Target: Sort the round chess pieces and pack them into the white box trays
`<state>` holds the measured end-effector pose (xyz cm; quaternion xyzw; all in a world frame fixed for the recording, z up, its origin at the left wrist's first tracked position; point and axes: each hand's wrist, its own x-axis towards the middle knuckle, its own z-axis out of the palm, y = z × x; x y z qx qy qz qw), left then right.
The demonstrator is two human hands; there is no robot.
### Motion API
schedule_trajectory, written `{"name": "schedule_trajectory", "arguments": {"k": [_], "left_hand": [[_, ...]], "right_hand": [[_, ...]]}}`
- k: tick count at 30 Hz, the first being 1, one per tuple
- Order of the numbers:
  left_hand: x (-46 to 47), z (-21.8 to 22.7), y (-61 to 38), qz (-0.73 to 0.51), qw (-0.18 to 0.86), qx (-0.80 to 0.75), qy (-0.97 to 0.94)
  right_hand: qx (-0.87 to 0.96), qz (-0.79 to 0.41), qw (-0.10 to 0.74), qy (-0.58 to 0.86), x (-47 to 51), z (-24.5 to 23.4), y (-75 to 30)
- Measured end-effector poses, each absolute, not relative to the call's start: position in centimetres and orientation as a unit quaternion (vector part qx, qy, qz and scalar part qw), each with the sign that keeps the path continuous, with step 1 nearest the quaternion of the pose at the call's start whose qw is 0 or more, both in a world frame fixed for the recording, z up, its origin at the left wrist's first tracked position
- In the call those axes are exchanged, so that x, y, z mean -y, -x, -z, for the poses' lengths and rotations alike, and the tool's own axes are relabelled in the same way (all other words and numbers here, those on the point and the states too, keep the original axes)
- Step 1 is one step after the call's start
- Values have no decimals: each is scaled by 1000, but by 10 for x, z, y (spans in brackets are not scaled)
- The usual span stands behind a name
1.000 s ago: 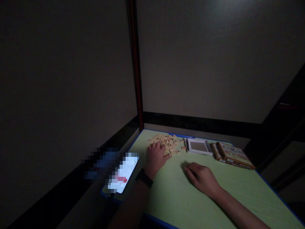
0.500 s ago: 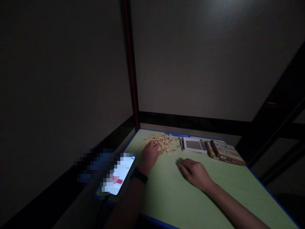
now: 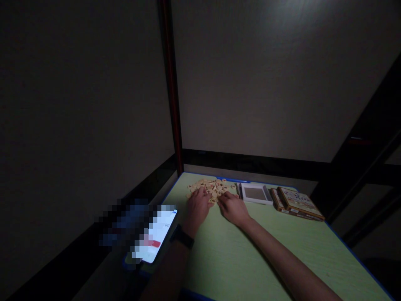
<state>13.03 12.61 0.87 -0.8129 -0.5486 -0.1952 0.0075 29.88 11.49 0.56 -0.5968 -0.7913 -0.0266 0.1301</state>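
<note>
At lower centre of frame, we note left hand [image 3: 199, 207] and right hand [image 3: 234, 210] curled at the round pieces [image 3: 216, 187], though whether either grips one we cannot tell.

- Left hand [image 3: 199, 207]: one, bare.
- Wristband [image 3: 184, 237]: one, black, broad, close-fitting, worn on the left; watch or plain strap, too dark to tell.
- Left forearm [image 3: 171, 267]: one, deeply shadowed; surface indistinct.
- Right hand [image 3: 234, 208]: one, bare.
- Right forearm [image 3: 278, 258]: one, slender, bare throughout its visible length.
</note>
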Motion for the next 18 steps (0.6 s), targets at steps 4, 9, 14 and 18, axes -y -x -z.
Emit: {"name": "schedule_trajectory", "arguments": {"k": [4,9,14,18], "left_hand": [[-124,-11,-133,180,2,545,819],[-123,-12,-135,166,1,551,818],[-125,-10,-132,157,7,558,815],[-124,-11,-131,141,9,562,815]], "right_hand": [[796,30,150,586,-112,3,-302],[800,22,153,580,-111,6,-304],[791,7,190,582,-113,8,-306],[774,-29,228,590,-115,9,-310]]}}
